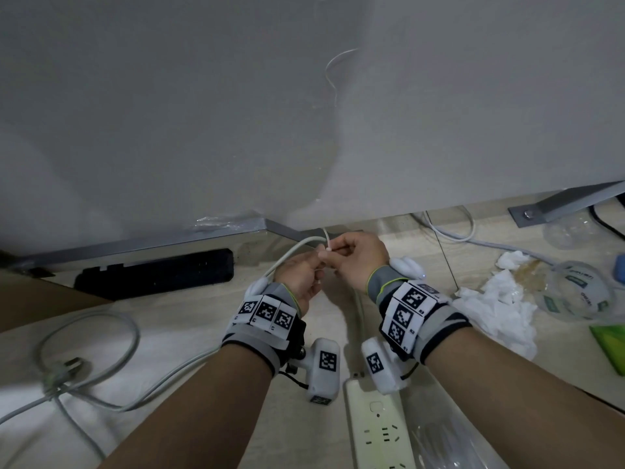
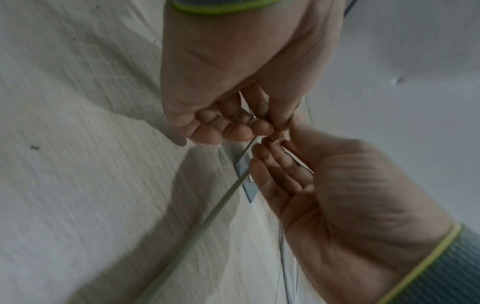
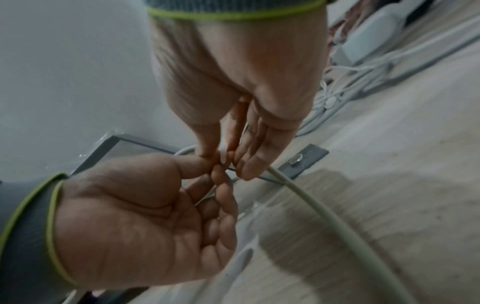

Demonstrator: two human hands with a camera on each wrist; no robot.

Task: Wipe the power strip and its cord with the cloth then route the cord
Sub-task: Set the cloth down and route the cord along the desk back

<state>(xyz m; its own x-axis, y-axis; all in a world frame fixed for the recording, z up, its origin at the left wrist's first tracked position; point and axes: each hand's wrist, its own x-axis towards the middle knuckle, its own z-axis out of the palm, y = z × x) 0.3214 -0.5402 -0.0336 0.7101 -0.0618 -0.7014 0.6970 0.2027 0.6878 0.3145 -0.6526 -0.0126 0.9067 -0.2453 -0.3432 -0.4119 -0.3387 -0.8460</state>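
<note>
Two hands meet at the foot of a grey wall (image 1: 304,130), working a thin white tie (image 1: 326,239) round the power strip's cord (image 1: 287,257). By the look of it the wiping is done and routing is under way: crumpled white cloth (image 1: 497,309) lies aside on the floor, the power strip (image 1: 378,431) near the wrists. The left hand (image 1: 301,277) pinches the tie and cord; the right hand (image 1: 360,257) pinches the tie's end, fingers curled, knuckles up. Fastening remains.
</note>
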